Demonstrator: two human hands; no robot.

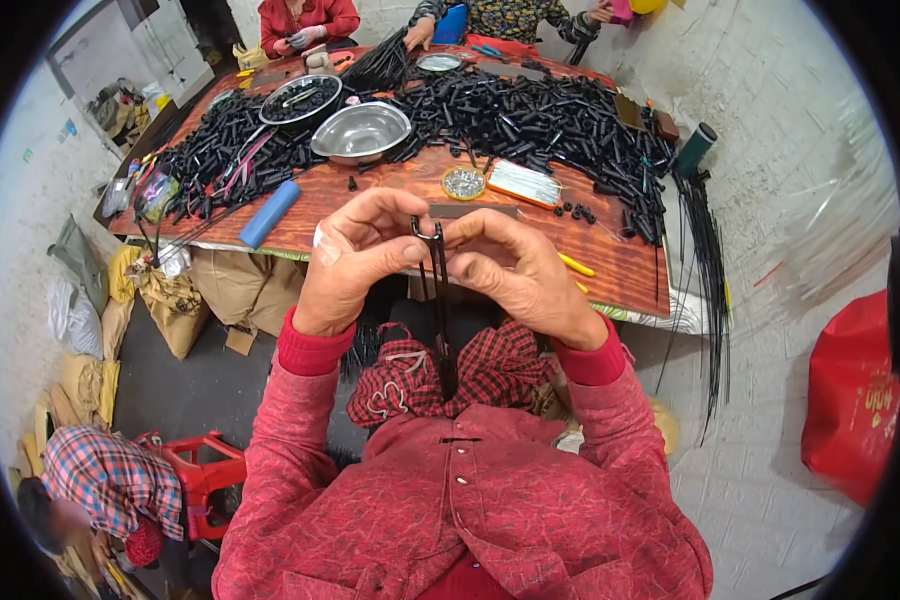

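Observation:
My left hand (355, 262) and my right hand (518, 272) meet in front of my chest, both pinching a thin black metal rod piece (438, 300) that hangs down toward my lap. Its top end sits between my thumbs and forefingers. A white plaster is on my left thumb. The red checked cloth (490, 372) lies on my lap beneath the rod. A large heap of short black tubes (530, 115) covers the wooden table (620, 268) ahead.
Two steel bowls (360, 130), a blue cylinder (270, 213), a small round tin of metal bits (463, 183) and a flat pack (523, 184) lie on the table. Long black rods (708, 270) hang off its right edge. Other people sit opposite and lower left. A red bag (850, 395) stands right.

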